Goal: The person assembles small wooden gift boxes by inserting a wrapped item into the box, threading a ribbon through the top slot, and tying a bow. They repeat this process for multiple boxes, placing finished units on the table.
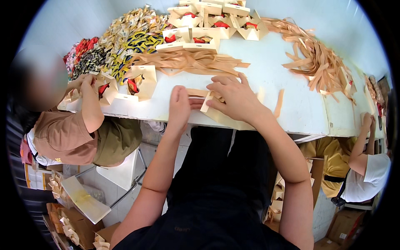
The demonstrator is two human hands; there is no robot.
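Holding a cream box (227, 119) at the table edge (310, 131), open room rightward.

Cream box (228, 120) under right grip (237, 98), left grip (180, 109) alongside

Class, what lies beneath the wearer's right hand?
Under the right hand is part of a cream box, with tan ribbon beside it; whatever lies directly beneath the palm is covered.

No writing is legible, the faint lettering (182, 228) on the black shirt (202, 214) being too small.
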